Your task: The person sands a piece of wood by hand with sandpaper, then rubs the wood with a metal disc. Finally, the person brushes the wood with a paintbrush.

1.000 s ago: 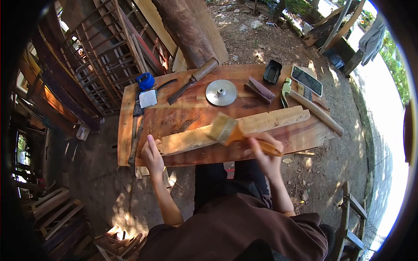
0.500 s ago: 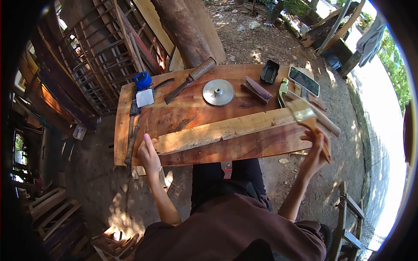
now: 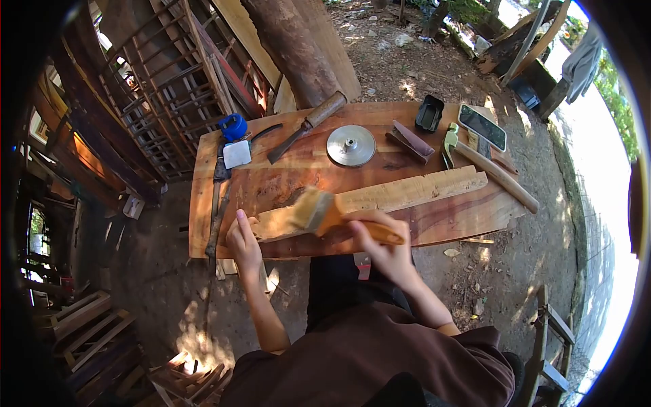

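Note:
A long pale wood strip (image 3: 413, 192) lies across the reddish wooden table (image 3: 271, 180). My left hand (image 3: 244, 239) grips its left end, thumb pointing up. In my right hand (image 3: 385, 247) is a wide paintbrush (image 3: 330, 214), held by its orange-brown handle. The brush's bristles point left, over the left part of the strip; whether they touch it cannot be made out. Behind the strip lies a round metal disc (image 3: 350, 145).
Along the table's back lie a chisel (image 3: 308, 127), a blue tape measure (image 3: 233, 127), folded sandpaper (image 3: 411, 142), a black tray (image 3: 429, 113), a phone (image 3: 482, 127) and a hammer (image 3: 494, 169). A wooden frame (image 3: 553, 339) stands at lower right.
My right hand has swung left with the brush, from the strip's right end to its left part. My left hand stays at the left end. The view has shifted slightly.

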`<act>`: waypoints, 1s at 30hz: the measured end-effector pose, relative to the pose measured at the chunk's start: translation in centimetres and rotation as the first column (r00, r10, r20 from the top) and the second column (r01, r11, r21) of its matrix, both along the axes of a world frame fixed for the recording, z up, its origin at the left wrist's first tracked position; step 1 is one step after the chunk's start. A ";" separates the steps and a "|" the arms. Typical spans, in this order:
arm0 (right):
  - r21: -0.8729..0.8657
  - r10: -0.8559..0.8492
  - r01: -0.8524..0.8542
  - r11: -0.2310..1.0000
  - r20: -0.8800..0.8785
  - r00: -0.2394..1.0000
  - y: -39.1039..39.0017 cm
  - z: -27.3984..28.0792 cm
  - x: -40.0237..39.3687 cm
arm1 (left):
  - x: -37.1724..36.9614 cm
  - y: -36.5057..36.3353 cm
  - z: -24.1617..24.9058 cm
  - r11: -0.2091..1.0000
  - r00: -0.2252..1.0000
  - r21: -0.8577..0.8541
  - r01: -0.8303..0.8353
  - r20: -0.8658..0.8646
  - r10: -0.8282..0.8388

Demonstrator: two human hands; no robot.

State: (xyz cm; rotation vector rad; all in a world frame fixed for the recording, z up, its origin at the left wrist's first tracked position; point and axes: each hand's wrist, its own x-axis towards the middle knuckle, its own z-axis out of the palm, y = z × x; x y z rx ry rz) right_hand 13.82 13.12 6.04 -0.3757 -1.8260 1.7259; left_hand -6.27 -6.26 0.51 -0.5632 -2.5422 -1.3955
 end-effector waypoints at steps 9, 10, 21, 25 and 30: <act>0.050 -0.792 0.795 0.604 -0.075 0.606 12.0 -1.9 14.1 | 0.3 0.3 0.4 1.000 1.000 -0.006 -0.026 0.015 0.026; 0.049 -0.791 0.795 0.605 -0.075 0.607 12.5 -1.8 15.0 | 0.2 0.3 0.5 1.000 1.000 -0.009 -0.030 0.000 0.030; 0.038 -0.587 0.603 0.797 -0.182 0.789 6.2 -2.7 6.5 | -1.1 -1.4 -1.0 0.982 0.981 -0.003 0.190 0.036 -0.189; 0.266 -0.121 0.158 0.951 -0.148 0.982 1.5 2.0 1.5 | -0.7 -1.1 -0.9 0.971 0.974 0.080 0.224 -0.010 -0.224; -0.185 0.150 -0.195 0.963 -0.234 0.961 -1.7 2.4 -3.1 | -0.8 -1.4 -0.7 0.938 0.936 0.068 0.340 -0.117 -0.331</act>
